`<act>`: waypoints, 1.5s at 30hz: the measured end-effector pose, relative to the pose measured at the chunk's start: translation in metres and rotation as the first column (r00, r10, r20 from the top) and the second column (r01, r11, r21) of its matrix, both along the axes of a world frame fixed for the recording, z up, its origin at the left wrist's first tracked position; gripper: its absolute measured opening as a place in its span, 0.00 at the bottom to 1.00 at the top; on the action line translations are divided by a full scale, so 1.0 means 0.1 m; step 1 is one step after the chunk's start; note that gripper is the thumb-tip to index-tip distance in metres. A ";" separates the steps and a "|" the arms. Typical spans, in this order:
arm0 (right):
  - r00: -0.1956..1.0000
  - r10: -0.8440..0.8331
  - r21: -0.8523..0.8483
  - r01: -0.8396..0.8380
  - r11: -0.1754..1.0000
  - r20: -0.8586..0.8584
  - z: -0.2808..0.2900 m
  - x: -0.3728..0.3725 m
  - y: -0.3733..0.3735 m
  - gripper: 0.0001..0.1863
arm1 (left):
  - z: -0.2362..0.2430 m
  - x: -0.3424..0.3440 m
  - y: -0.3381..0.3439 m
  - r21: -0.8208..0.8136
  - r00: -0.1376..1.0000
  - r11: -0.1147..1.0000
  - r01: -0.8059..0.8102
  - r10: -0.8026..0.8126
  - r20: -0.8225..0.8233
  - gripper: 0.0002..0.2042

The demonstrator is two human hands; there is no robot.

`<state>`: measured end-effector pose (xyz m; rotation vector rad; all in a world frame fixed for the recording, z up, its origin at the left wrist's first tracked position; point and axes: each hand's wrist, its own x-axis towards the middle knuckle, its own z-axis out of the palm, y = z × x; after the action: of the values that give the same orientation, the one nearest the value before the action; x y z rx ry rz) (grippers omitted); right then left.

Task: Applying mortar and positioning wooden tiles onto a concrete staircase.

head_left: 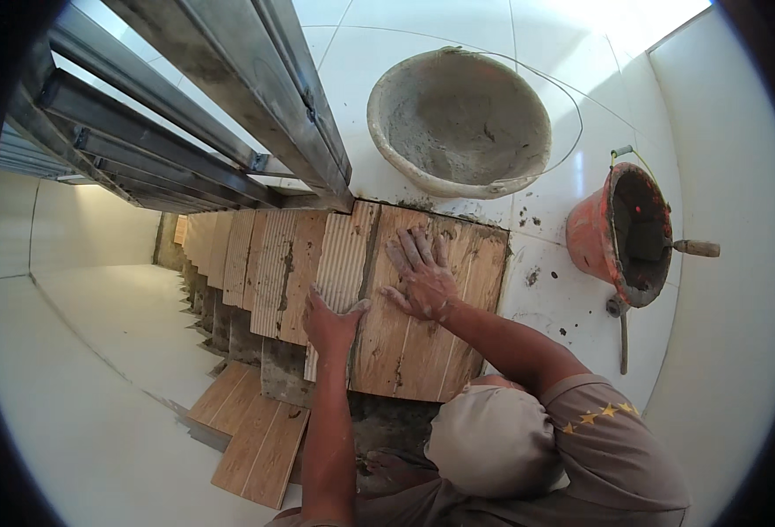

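My right hand (423,276) lies flat with fingers spread on a wide wood-look tile (431,329) at the top of the stairs. To its left, my left hand (331,327) rests at a pale ribbed tile strip (347,249), thumb and fingers apart. A dark gap runs between the strip and the wide tile, and grey smears mark both surfaces. Below and left of the strip, more wood-look and ribbed tiles cover the descending steps (298,274). My left palm hides part of the strip's near end.
Beyond the wide tile stands a large basin of grey mortar (462,119). A red bucket (588,233) at right holds a trowel (695,249); a mallet (617,306) lies beside it. A metal railing (256,97) rises at upper left. Loose tiles (260,452) lie lower left.
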<state>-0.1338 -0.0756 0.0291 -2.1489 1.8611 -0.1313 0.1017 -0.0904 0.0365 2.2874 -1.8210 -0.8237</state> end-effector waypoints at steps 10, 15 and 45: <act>1.000 -0.001 -0.035 0.001 0.999 0.003 -0.07 0.02 0.03 0.48 | 0.05 0.07 -0.06 0.085 0.996 0.996 -0.029 0.037 -0.087 0.58; 1.000 -0.019 -0.067 0.019 0.998 0.014 -0.05 0.04 0.05 0.48 | 0.04 0.05 -0.05 0.071 0.993 0.997 -0.020 0.028 -0.112 0.58; 1.000 -0.016 -0.075 0.016 0.997 0.012 -0.10 0.00 0.02 0.49 | 0.06 0.06 -0.11 0.009 0.997 1.000 0.013 -0.012 -0.081 0.58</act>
<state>-0.1336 -0.0735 0.0189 -2.1781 1.8962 -0.2194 0.1076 -0.1012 0.0425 2.2157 -1.8032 -0.9146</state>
